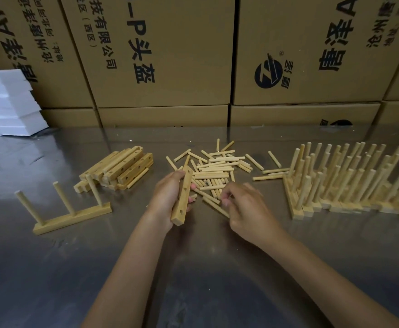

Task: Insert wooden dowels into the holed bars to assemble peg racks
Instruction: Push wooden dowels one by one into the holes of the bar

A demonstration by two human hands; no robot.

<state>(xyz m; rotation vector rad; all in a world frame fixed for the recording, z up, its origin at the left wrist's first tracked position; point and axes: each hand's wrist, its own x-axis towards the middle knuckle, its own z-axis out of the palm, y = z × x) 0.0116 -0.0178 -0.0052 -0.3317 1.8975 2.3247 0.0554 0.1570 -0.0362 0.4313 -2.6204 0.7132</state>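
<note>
My left hand [166, 197] grips a holed wooden bar [182, 200] that is tilted almost upright, with a dowel sticking out of its top end. My right hand [243, 207] reaches into the near edge of the loose dowel pile [217, 169] and its fingertips pinch a dowel [215, 205] lying there. A stack of empty holed bars [122, 168] lies to the left of the pile. One finished rack with three pegs [73, 215] stands at the left. Several finished racks [350, 181] are packed together at the right.
The work surface is a shiny steel table [51, 268]. Cardboard cartons [170, 55] form a wall along its far edge. White foam blocks [7, 102] are stacked at the far left. A few stray dowels [272, 172] lie between the pile and the finished racks.
</note>
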